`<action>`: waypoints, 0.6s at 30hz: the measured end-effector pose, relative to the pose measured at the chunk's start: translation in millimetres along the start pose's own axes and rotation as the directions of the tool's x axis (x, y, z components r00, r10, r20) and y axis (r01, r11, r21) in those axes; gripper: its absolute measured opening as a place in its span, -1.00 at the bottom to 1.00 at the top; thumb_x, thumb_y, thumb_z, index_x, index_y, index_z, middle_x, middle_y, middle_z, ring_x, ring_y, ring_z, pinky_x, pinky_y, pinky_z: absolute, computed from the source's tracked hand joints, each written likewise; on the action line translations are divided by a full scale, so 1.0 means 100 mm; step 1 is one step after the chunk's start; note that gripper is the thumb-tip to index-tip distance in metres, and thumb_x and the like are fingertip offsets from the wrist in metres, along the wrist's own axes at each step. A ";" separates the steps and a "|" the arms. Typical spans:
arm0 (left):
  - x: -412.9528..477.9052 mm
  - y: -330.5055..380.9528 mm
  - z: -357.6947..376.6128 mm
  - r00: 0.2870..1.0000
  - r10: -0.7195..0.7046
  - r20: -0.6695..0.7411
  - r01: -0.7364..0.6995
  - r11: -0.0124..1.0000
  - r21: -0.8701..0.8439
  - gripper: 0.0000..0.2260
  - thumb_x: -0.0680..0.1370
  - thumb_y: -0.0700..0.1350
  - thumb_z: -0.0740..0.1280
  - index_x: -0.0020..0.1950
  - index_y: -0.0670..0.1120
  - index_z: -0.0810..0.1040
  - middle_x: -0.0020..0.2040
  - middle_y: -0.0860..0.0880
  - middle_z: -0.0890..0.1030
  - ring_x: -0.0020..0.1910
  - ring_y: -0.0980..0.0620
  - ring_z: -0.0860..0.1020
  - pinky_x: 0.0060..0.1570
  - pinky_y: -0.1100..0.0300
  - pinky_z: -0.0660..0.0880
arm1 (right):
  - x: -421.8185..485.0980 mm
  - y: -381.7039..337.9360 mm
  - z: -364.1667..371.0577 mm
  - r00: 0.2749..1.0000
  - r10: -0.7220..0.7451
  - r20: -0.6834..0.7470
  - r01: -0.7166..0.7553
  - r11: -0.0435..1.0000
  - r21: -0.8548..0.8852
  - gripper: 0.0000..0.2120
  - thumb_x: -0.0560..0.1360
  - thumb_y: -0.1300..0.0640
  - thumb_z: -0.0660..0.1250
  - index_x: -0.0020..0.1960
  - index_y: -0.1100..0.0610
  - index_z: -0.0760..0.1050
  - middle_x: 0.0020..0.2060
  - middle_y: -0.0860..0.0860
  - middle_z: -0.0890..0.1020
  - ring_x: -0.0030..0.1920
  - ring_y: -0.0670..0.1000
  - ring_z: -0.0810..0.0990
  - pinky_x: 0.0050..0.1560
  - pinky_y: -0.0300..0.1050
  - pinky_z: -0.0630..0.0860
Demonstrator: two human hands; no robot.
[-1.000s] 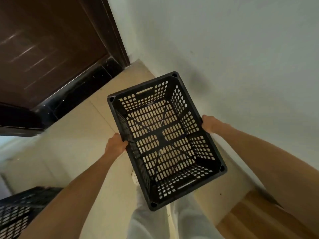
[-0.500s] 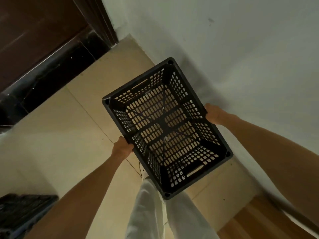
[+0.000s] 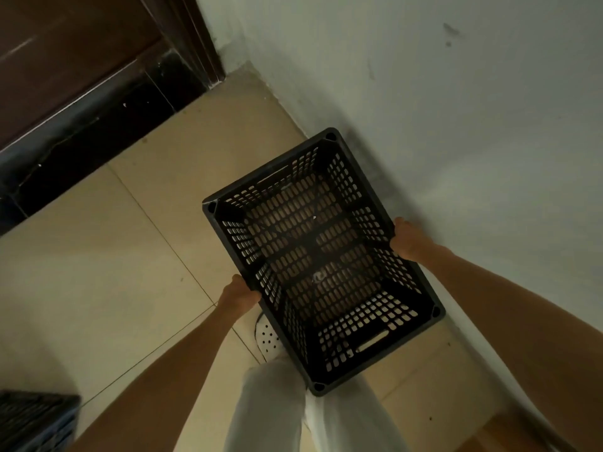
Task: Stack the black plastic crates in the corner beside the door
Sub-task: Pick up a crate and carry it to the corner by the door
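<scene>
- Head view, the crate: a black plastic crate (image 3: 321, 259) sits at the middle of the frame, open side up, carried over the tiled floor (image 3: 107, 256). Its upper right corner is just beside the white wall (image 3: 456, 125); whether it touches, I cannot tell.
- Head view, the hands: the left hand (image 3: 239, 293) is clenched on the crate's left long rim, at the lower middle of the frame. The right hand (image 3: 406, 239) grasps the right long rim, right of centre. Both sets of fingers are wrapped on the plastic, none released.
- Head view, the surroundings: the dark door (image 3: 71, 53) and its black threshold fill the upper left. The bare corner beside it lies at the upper middle, above the crate. A second crate (image 3: 36, 419) shows partly at the lower left, well apart from the corner. A white shoe (image 3: 269, 336) peeks out under the held crate.
- What has changed: against the two earlier pictures the crate has dropped lower in the frame and closer to the wall, and more of the floor near the door now shows.
- What it means: I judge this to be the carry towards the corner, with the set-down not yet done. No stack stands there, so this crate would likely be the base.
</scene>
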State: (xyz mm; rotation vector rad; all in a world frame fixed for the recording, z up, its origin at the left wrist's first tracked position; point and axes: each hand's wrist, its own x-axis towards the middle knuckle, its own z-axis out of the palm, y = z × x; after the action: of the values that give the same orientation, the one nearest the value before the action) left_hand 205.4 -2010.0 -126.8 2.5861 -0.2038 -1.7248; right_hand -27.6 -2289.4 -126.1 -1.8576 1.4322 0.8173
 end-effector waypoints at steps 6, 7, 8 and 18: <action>0.05 -0.01 -0.06 0.997 0.002 0.081 -0.003 1.000 0.012 -0.44 0.49 -0.14 0.41 0.42 -0.22 0.29 0.28 -0.20 0.53 0.26 -0.15 0.51 0.18 0.06 0.47 | 0.02 -0.04 0.02 0.996 0.045 0.071 -0.046 0.999 0.011 -0.55 0.56 0.18 0.17 0.42 0.26 0.22 0.30 0.26 0.41 0.26 0.24 0.44 0.26 0.05 0.41; 0.04 -0.01 -0.08 0.994 0.007 0.106 -0.009 1.000 0.023 -0.44 0.50 -0.12 0.40 0.43 -0.22 0.29 0.30 -0.19 0.53 0.26 -0.15 0.51 0.22 0.05 0.47 | 0.00 -0.04 0.01 0.995 0.054 0.082 -0.055 0.998 0.015 -0.54 0.56 0.17 0.18 0.42 0.26 0.23 0.30 0.26 0.42 0.26 0.24 0.45 0.28 0.08 0.41; 0.02 -0.01 -0.11 0.992 0.015 0.125 -0.020 0.999 0.041 -0.43 0.51 -0.09 0.39 0.45 -0.21 0.29 0.33 -0.19 0.51 0.28 -0.15 0.50 0.25 0.05 0.45 | -0.02 -0.05 0.00 0.994 0.056 0.091 -0.058 0.998 0.012 -0.53 0.54 0.16 0.21 0.41 0.25 0.24 0.29 0.25 0.44 0.25 0.23 0.46 0.27 0.09 0.43; -0.64 0.13 -0.35 0.971 0.237 0.017 -0.226 0.898 0.377 -0.62 0.58 -0.04 0.26 0.39 -0.07 0.41 0.31 -0.13 0.50 0.26 -0.13 0.50 0.21 0.01 0.49 | -0.61 -0.59 -0.35 0.966 -0.246 0.075 0.253 0.961 -0.114 -0.54 0.61 0.12 0.10 0.49 0.13 0.15 0.40 0.16 0.35 0.30 0.18 0.44 0.28 0.00 0.41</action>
State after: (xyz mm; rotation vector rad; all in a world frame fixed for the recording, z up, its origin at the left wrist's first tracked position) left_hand 212.0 -2016.7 -53.2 2.6869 -0.8886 -1.6988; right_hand 20.2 -2271.1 -49.3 -2.0373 1.1032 0.8417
